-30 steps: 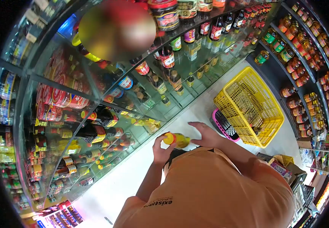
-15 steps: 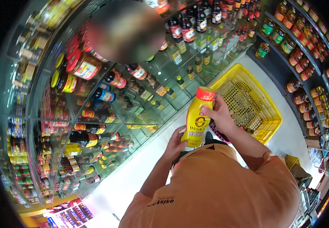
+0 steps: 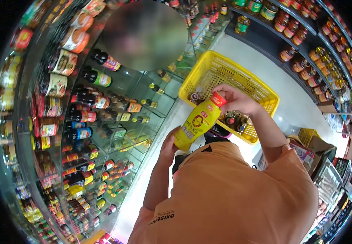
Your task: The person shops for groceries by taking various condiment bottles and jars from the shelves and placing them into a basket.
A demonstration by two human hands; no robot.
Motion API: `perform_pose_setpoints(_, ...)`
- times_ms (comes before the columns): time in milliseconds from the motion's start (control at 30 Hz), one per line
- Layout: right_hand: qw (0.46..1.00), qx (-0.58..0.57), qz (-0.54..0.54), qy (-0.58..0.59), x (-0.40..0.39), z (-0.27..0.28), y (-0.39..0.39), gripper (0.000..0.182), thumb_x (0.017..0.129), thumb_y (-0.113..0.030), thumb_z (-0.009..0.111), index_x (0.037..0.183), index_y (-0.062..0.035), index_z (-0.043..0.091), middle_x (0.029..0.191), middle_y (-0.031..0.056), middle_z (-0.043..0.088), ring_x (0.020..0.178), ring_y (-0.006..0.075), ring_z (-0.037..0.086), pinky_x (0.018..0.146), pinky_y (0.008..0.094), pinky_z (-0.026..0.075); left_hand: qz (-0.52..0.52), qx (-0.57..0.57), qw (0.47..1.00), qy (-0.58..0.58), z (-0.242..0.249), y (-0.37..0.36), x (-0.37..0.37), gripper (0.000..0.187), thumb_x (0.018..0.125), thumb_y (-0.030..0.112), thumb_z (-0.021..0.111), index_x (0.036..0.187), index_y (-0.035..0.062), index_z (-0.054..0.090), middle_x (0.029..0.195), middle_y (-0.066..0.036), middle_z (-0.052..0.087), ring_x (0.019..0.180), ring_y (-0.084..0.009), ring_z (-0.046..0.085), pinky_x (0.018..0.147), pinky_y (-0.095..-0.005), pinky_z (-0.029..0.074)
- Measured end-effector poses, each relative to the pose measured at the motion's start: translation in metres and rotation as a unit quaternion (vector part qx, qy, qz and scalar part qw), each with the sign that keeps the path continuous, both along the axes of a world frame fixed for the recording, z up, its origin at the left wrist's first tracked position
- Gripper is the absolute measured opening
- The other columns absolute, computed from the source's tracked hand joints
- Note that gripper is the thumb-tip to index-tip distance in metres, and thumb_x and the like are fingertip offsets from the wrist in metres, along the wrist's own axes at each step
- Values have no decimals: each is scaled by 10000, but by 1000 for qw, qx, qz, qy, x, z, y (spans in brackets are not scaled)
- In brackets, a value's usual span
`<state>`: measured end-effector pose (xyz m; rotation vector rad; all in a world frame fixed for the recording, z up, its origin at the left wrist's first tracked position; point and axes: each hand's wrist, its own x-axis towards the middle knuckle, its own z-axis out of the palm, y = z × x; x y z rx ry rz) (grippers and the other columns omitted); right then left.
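A yellow squeeze bottle (image 3: pixel 196 124) with a red cap is held tilted in front of my torso, its label facing up. My right hand (image 3: pixel 235 99) grips it at the capped end, fingers wrapped around the red cap. At the lower end, my left hand (image 3: pixel 170 144) is closed against the bottle's base, its fingers partly hidden. Just beyond the bottle stands a yellow plastic basket (image 3: pixel 261 95) holding several jars and bottles (image 3: pixel 239 122).
Glass shelves (image 3: pixel 149 126) with rows of sauce bottles (image 3: pixel 94 101) line the left side. Dark shelves (image 3: pixel 261 42) of oil bottles and jars curve along the upper right. Boxes (image 3: pixel 302 152) stand to my right. A blurred oval hides part of the top.
My view has turned, so the shelves and basket have shifted left. The bottle is now more tilted, and my right hand has moved up to its cap.
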<state>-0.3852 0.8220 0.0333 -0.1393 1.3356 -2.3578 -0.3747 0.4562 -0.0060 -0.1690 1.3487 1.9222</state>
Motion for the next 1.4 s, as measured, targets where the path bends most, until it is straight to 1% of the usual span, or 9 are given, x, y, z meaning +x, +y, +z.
perform_pose_setpoints(133,969,207,-136,13,26,-8,44,501,790,-17,752,1256,-21,568,1131,55,646,999,134,616,859,290,522,-71,-86,985,132,-36,2,-3,534,1013,330,546,1467,83,414,1327,-145,597,1167,-244,605,980,-391,465)
perform_pose_setpoints(233,795,583,-168,-2,42,-18,63,553,729,-197,818,1206,-39,587,1034,130,686,957,229,678,842,347,535,-48,-195,977,75,-84,-55,0,417,1026,269,541,1400,93,484,1218,-118,662,1040,-198,645,891,-356,473)
perform_pose_setpoints(367,674,719,-138,-102,56,-87,70,545,747,-376,763,1180,-110,565,1049,206,697,959,414,666,801,501,542,-16,-375,926,22,-152,-136,31,348,1024,265,545,1312,69,546,1115,-103,699,939,-171,665,793,-322,497)
perform_pose_setpoints(467,631,752,-154,-111,69,-182,81,602,742,-378,764,1236,-127,529,1039,200,700,955,401,675,813,498,541,25,-426,904,-27,-197,-198,83,305,1016,253,560,1243,50,568,1039,-104,697,857,-175,678,676,-286,507)
perform_pose_setpoints(733,624,750,-31,-217,79,-286,75,693,735,-412,776,1313,-173,477,1046,168,709,974,374,684,802,487,543,-116,-511,844,-118,-177,-236,194,343,997,272,545,1238,31,579,1030,-111,699,847,-188,688,663,-306,514)
perform_pose_setpoints(833,627,740,14,-244,76,-299,73,744,744,-429,775,1356,-161,447,1084,166,701,1004,365,682,832,485,546,62,-434,883,-169,-222,-268,252,353,993,273,545,1229,13,583,1030,-126,696,843,-195,685,660,-310,520)
perform_pose_setpoints(1067,672,709,-1,-214,80,-342,73,774,716,-425,812,1365,-163,482,1141,188,687,1073,369,656,896,480,528,-28,-470,881,-48,-175,-238,230,383,991,291,573,1235,-3,585,1056,-144,701,919,-226,697,769,-336,555)
perform_pose_setpoints(1133,624,756,54,-193,80,-363,79,874,668,-507,835,1355,-95,484,1153,218,674,1078,380,649,912,466,518,57,-460,881,-91,-174,-230,229,385,983,308,593,1231,14,603,1045,-142,712,914,-213,698,789,-328,543)
perform_pose_setpoints(1400,627,763,39,-152,48,-343,82,523,887,-396,644,1258,-34,574,1189,236,649,1067,387,640,878,469,520,75,-484,867,-88,-166,-257,242,404,945,343,616,1222,50,634,1030,-137,725,896,-202,700,810,-338,540)
